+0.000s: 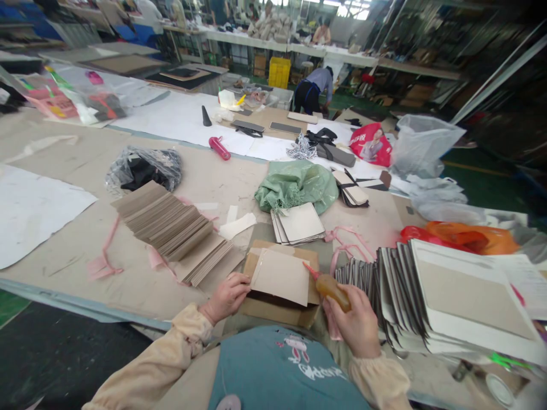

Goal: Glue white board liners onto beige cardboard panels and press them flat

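Observation:
My right hand point(356, 322) is wrapped round a squeeze bottle of amber glue point(333, 291). Its red nozzle points left, its tip at the right edge of a flat beige board point(280, 276). A thin shiny line shows near the board's left and upper edges. My left hand point(228, 296) pinches the board's left edge between thumb and fingers. Under the board is a brown cardboard piece point(277, 315); a dark gap shows between them along the near side. What the board's underside looks like is hidden.
Left of the board leans a row of brown card pieces point(164, 222). To the right stand stacked grey-white panels point(395, 290). Behind are pale square cards point(301, 223), a green sack point(297, 185) and a pink-red tool point(219, 148). Pink strips point(109, 245) lie around. A person point(315, 88) bends over farther back.

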{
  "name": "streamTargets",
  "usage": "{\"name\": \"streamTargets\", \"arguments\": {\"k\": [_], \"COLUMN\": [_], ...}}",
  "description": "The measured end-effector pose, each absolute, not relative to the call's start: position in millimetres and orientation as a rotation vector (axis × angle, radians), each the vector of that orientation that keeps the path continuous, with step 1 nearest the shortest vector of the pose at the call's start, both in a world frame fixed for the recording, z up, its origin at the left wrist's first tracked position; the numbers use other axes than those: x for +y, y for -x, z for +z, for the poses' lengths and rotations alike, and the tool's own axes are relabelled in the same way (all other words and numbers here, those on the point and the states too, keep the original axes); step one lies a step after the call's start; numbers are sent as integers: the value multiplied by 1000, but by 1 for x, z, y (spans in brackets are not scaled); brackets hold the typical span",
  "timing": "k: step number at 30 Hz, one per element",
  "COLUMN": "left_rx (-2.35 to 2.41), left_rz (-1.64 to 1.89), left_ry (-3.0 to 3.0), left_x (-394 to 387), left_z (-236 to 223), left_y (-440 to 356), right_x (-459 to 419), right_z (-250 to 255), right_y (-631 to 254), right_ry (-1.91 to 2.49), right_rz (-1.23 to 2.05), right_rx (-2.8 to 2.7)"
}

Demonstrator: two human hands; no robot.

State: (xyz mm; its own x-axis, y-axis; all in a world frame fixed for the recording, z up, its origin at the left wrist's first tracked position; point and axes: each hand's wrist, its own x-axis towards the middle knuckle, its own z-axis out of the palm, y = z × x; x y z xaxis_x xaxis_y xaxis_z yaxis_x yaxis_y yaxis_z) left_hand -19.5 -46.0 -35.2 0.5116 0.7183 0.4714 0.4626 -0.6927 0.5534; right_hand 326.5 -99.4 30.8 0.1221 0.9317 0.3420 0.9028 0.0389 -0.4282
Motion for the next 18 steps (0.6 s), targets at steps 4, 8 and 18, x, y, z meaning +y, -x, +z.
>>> {"name": "streamTargets", "arguments": {"k": [4, 8, 18], "left_rx": [979, 1000, 1009], "left_rz": [995, 973, 952], "left_ry": [-2412, -2422, -2440], "left_x": [-46, -46, -47], "left_z": [-32, -31, -33], "left_y": [19, 18, 18], "right_x": [-103, -109, -143], "right_z": [31, 33, 43], "right_y": [-332, -336, -347], "right_ry": [1857, 1865, 1821], "right_rz": [73, 111, 269], "right_rx": [-1738, -1746, -1860]}}
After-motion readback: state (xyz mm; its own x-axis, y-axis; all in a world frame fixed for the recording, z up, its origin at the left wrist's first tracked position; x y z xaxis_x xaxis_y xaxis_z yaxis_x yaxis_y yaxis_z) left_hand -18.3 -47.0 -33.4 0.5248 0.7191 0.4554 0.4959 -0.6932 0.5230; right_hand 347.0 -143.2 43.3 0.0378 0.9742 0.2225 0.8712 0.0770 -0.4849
